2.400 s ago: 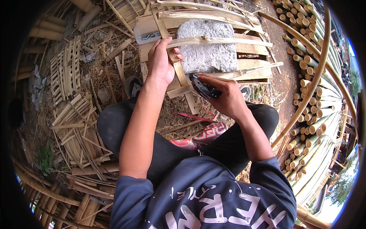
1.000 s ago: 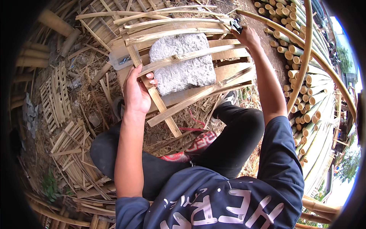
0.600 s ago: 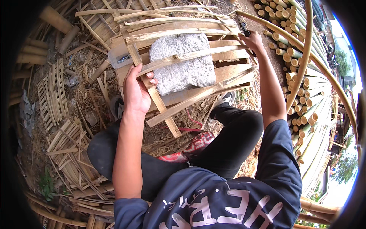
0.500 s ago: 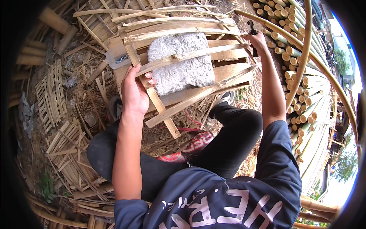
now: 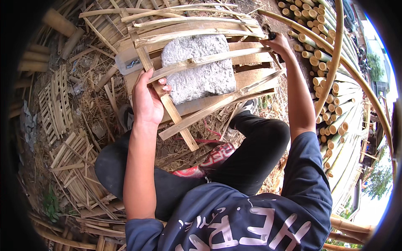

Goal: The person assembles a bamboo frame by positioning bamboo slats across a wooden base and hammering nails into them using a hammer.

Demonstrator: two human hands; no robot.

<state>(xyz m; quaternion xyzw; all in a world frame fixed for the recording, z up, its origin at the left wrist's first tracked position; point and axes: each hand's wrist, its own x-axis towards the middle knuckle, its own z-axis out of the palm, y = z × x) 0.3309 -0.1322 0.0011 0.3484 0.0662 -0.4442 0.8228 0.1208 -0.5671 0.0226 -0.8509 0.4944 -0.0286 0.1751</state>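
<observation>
My left hand (image 5: 148, 98) is closed around the crossing of two bamboo strips, a lengthwise slat (image 5: 213, 57) and a crosspiece (image 5: 172, 113) that slants toward me. Beneath the slats lies a rough grey-white stone block (image 5: 199, 79), on top of wooden boards (image 5: 251, 80). My right hand (image 5: 279, 44) is at the far right end of the slats, gripping a dark hand tool (image 5: 272, 36) whose kind I cannot make out. Nearer me, another slat (image 5: 222, 104) rests across the crosspiece's lower part. More slats (image 5: 197, 21) cross its far part.
A clear plastic tray (image 5: 127, 62) holding small bluish metal pieces stands left of the boards. Stacked bamboo poles (image 5: 335, 100) fill the right side, with a bent pole (image 5: 335, 54) before them. Woven bamboo panels (image 5: 56, 104) and loose strips (image 5: 79, 167) lie at left.
My right hand has turned at the slats' end, and the dark tool has tilted with it, shifting slightly left. My left hand keeps its hold, nearly still.
</observation>
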